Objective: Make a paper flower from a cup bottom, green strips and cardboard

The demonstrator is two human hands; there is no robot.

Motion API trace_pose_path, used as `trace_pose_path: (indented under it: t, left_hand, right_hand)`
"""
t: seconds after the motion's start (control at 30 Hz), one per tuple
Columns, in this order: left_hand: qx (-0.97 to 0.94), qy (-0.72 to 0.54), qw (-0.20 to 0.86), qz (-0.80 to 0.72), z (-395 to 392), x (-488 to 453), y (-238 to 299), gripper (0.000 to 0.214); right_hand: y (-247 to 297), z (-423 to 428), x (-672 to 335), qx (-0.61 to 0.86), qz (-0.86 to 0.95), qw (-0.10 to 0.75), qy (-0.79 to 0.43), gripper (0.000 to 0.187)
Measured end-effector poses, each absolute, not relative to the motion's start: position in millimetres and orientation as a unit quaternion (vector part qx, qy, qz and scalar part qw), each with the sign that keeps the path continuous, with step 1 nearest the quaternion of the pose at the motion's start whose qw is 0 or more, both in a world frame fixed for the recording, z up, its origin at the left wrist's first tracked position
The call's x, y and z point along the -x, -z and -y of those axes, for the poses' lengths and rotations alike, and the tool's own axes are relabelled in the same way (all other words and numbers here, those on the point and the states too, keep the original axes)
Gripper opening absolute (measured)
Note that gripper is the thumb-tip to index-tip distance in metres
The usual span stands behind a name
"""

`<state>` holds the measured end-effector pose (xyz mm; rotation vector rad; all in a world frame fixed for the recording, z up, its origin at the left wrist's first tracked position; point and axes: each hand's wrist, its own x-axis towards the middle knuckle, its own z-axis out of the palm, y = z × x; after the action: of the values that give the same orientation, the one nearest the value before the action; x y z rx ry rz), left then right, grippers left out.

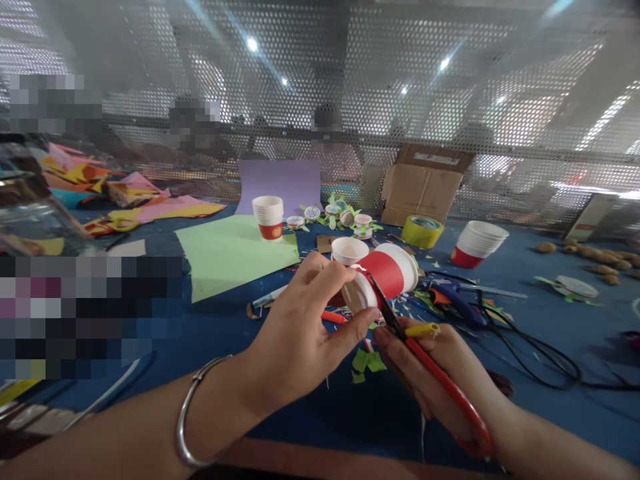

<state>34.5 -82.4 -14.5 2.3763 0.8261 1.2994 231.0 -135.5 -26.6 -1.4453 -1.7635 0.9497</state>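
Observation:
My left hand [300,327] grips a white paper cup with a red band [387,273], held on its side with its base toward me. My right hand [440,373] is closed round red-handled scissors [425,357]; their dark blades touch the cup's base rim. A metal bangle [193,420] sits on my left wrist. Small green paper scraps [367,363] lie on the blue table [240,333] just below my hands. Another white cup [349,251] stands upright right behind the held cup.
A green paper sheet [233,253], a stack of cups [269,217], a second cup stack [477,244], yellow tape [423,231], a cardboard box [423,183], finished paper decorations [340,217] and black cables [530,347] lie about. Coloured paper piles [100,187] are at left. Other people sit behind a perforated screen.

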Motion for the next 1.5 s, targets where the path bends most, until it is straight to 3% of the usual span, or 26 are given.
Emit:
trace_pose_path:
  t: [0.3,0.67,0.97,1.1,1.2,1.4,1.5]
  left_hand:
    - [-0.821,-0.450,0.176,-0.304,80,-33,14,0.026]
    - [-0.836,-0.458,0.023,-0.301,77,-31,7,0.032]
    - [-0.841,-0.458,-0.015,-0.289,75,-29,6,0.031]
    - [-0.843,-0.454,0.028,-0.288,75,-29,9,0.030]
    - [-0.834,-0.470,0.071,-0.281,77,-32,12,0.030]
    - [-0.665,-0.510,0.436,-0.328,77,-40,13,0.043]
    - [-0.637,-0.484,0.485,-0.353,74,-42,13,0.034]
  right_hand:
    - [23,136,-230,0.555,0.657,0.336,-0.384,0.058]
    - [24,136,-232,0.545,0.660,0.345,-0.386,0.054]
    - [31,126,-237,0.543,0.667,0.325,-0.392,0.052]
    - [32,128,-235,0.542,0.656,0.329,-0.410,0.058]
    - [30,130,-233,0.543,0.646,0.343,-0.412,0.053]
    - [24,131,-232,0.534,0.652,0.374,-0.387,0.039]
    - [26,129,-233,0.536,0.660,0.364,-0.381,0.039]
